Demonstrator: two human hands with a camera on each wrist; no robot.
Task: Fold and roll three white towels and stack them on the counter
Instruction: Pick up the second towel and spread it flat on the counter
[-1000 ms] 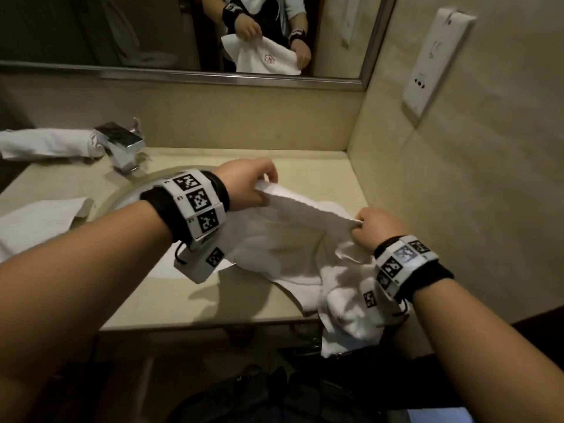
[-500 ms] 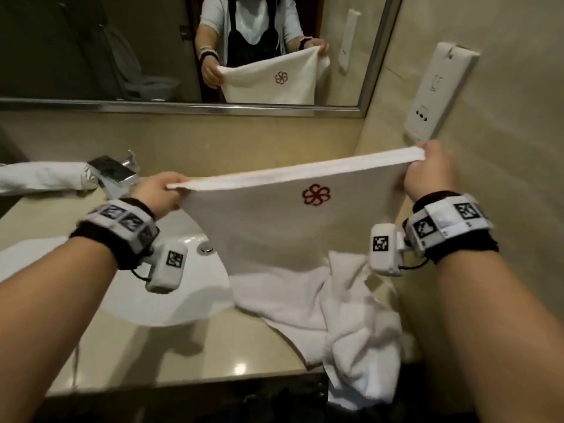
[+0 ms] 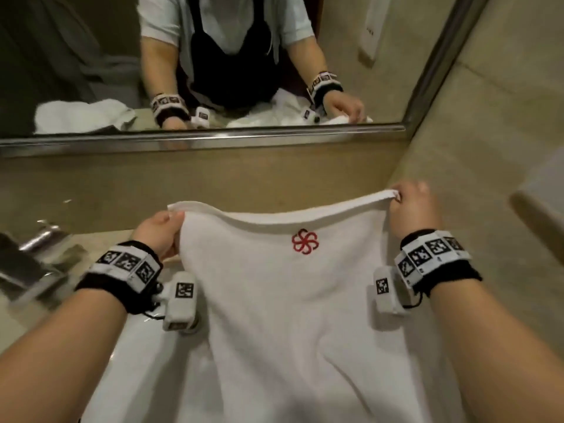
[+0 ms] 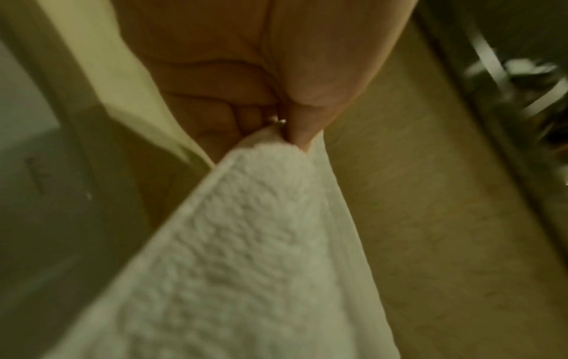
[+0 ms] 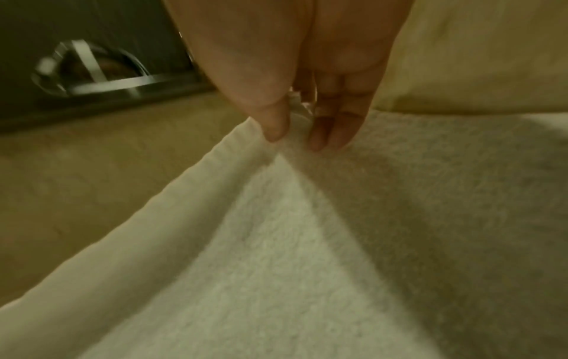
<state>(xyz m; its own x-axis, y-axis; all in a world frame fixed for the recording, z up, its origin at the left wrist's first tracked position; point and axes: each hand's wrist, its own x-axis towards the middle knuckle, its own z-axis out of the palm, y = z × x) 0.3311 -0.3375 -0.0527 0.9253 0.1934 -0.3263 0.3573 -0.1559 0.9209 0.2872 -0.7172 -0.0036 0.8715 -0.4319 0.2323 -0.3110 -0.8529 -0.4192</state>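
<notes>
A white towel (image 3: 293, 306) with a red flower emblem (image 3: 304, 241) is stretched out between my two hands over the counter. My left hand (image 3: 161, 233) pinches its far left corner, and my right hand (image 3: 410, 206) pinches its far right corner. In the left wrist view the thumb and fingers (image 4: 304, 126) nip the towel's hem (image 4: 264, 150). In the right wrist view the thumb (image 5: 273, 126) and fingertips press the towel's edge (image 5: 215, 175). The near part of the towel runs out of the bottom of the head view.
A chrome faucet (image 3: 27, 254) stands at the left beside the white basin (image 3: 146, 355). The mirror (image 3: 213, 65) above the backsplash reflects another white towel (image 3: 82, 116) lying on the counter. The tiled side wall (image 3: 488, 154) is close on the right.
The hands went from bunching the towel to holding it up by its top corners, and have now brought it down and forward toward the backsplash. The head has leaned in closer.
</notes>
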